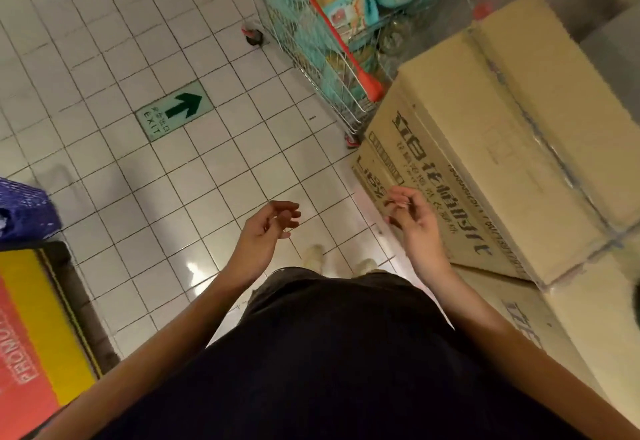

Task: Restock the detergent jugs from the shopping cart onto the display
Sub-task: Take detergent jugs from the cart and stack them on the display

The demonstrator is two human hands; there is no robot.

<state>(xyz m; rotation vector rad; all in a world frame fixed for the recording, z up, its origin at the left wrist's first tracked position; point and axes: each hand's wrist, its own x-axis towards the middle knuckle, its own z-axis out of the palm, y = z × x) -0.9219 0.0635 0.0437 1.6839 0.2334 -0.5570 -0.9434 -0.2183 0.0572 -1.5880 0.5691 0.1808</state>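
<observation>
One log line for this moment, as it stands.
left hand: empty, loosely curled | right hand: curled, contents unclear | detergent jugs: in shopping cart ahead

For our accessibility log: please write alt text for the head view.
The person's left hand and right hand hover empty, fingers loosely curled, above a white tiled floor. Ahead stands a shopping cart holding teal detergent jugs, next to stacked cardboard boxes on the right.

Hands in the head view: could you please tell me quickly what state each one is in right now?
Left hand: open, loosely curled, holding nothing.
Right hand: open, loosely curled, holding nothing.
</observation>
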